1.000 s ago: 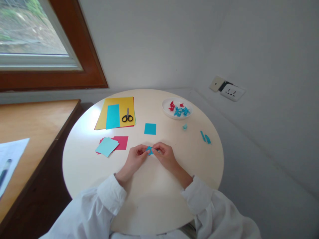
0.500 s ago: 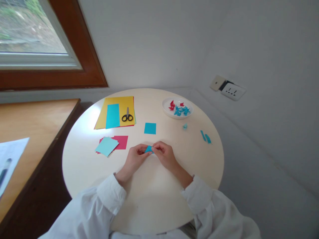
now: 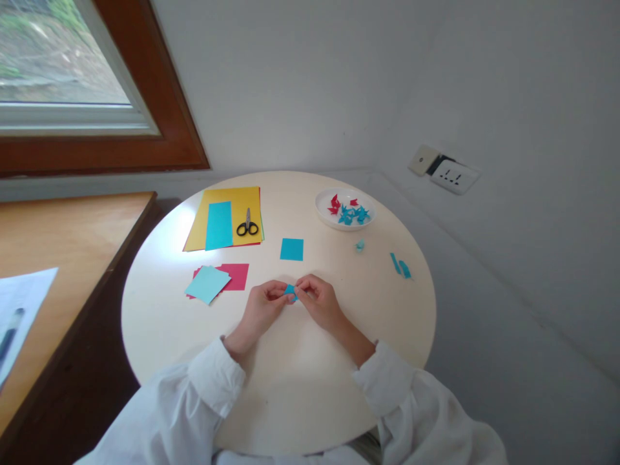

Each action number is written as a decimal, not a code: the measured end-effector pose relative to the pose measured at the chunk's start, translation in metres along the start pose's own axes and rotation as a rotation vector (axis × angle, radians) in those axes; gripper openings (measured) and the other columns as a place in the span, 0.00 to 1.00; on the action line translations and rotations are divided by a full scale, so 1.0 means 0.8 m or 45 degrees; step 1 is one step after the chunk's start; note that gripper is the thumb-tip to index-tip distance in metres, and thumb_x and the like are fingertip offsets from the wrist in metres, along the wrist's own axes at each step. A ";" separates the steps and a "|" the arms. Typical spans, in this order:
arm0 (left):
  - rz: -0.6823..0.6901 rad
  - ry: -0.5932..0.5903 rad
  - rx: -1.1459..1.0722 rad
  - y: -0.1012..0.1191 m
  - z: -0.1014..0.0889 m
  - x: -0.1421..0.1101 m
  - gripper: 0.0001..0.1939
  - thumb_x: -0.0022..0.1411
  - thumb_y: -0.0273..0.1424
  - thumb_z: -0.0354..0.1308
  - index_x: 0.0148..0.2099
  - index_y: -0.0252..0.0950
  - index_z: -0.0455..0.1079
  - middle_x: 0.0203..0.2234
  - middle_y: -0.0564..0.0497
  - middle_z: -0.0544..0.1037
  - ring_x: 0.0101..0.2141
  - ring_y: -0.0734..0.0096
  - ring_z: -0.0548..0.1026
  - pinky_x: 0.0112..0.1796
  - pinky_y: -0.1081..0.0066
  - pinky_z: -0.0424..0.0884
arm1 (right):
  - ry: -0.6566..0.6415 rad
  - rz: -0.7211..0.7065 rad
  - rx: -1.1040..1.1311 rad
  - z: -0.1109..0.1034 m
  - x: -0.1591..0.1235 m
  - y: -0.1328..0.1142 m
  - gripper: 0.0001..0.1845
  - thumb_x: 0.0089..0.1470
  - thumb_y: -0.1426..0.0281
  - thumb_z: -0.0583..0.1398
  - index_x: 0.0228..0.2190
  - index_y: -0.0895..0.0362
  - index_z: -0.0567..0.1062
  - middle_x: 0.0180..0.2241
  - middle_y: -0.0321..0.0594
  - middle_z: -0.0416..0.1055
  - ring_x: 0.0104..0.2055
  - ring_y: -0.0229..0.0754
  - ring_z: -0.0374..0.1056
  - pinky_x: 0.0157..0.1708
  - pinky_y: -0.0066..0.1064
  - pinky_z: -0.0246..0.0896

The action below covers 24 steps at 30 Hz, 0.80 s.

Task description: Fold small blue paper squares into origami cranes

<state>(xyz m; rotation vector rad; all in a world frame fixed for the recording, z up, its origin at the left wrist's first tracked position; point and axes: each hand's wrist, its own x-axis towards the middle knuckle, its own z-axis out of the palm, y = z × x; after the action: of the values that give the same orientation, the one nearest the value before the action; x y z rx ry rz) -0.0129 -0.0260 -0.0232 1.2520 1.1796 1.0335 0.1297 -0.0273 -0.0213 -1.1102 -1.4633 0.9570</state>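
A small folded piece of blue paper (image 3: 290, 290) is pinched between my two hands above the round table. My left hand (image 3: 265, 305) grips its left side with thumb and fingers closed. On its right side, the thumb and fingertips of my right hand (image 3: 320, 299) press together on the paper. My fingers hide much of the piece, so its exact fold does not show. A flat blue paper square (image 3: 292, 249) lies just beyond my hands. To the left, a pale blue square (image 3: 208, 285) rests on top of red paper squares (image 3: 237, 276).
Black-handled scissors (image 3: 247, 226) and a blue strip (image 3: 219, 225) lie on yellow sheets (image 3: 194, 239). A white plate (image 3: 323, 221) holds small red and blue folded papers. A pale crumpled scrap (image 3: 360, 245) and blue offcuts (image 3: 403, 269) sit on the round table (image 3: 295, 394).
Less of the blue paper shows between my fingers, and its visible outline has changed. My hands stay in nearly the same place.
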 end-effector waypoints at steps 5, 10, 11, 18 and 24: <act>0.033 -0.018 -0.006 0.005 0.001 0.000 0.11 0.43 0.35 0.64 0.28 0.32 0.71 0.22 0.48 0.77 0.24 0.72 0.73 0.24 0.76 0.66 | -0.004 0.035 -0.009 0.001 0.001 0.003 0.04 0.44 0.70 0.57 0.21 0.56 0.67 0.22 0.35 0.66 0.26 0.36 0.63 0.27 0.27 0.60; 0.070 -0.087 -0.012 0.003 0.002 -0.003 0.12 0.46 0.34 0.62 0.31 0.34 0.66 0.19 0.53 0.75 0.22 0.75 0.71 0.23 0.77 0.63 | -0.042 0.096 0.027 0.002 0.002 0.007 0.05 0.44 0.67 0.59 0.26 0.57 0.70 0.25 0.37 0.69 0.27 0.37 0.65 0.28 0.28 0.61; 0.077 -0.104 -0.022 0.002 0.002 -0.003 0.12 0.46 0.34 0.62 0.32 0.35 0.64 0.18 0.54 0.74 0.21 0.76 0.71 0.23 0.78 0.62 | -0.055 0.104 0.025 0.002 0.002 0.007 0.06 0.44 0.67 0.59 0.26 0.57 0.71 0.25 0.37 0.69 0.27 0.37 0.64 0.28 0.28 0.61; 0.082 -0.136 0.005 -0.001 0.003 -0.003 0.14 0.48 0.33 0.61 0.34 0.36 0.59 0.19 0.55 0.75 0.22 0.75 0.72 0.24 0.77 0.63 | -0.101 0.088 -0.018 0.002 0.001 0.002 0.08 0.46 0.66 0.57 0.21 0.57 0.69 0.21 0.35 0.66 0.24 0.35 0.62 0.25 0.27 0.58; 0.049 -0.112 0.047 0.000 0.004 -0.001 0.13 0.46 0.31 0.62 0.34 0.35 0.63 0.21 0.53 0.75 0.24 0.73 0.73 0.25 0.76 0.65 | -0.067 0.057 -0.037 0.002 0.001 0.000 0.08 0.47 0.67 0.56 0.21 0.57 0.69 0.21 0.35 0.66 0.25 0.35 0.62 0.26 0.27 0.58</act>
<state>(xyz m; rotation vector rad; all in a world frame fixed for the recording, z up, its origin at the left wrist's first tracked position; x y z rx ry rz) -0.0101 -0.0273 -0.0229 1.3400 1.1153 0.9786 0.1283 -0.0267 -0.0215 -1.1512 -1.5047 1.0058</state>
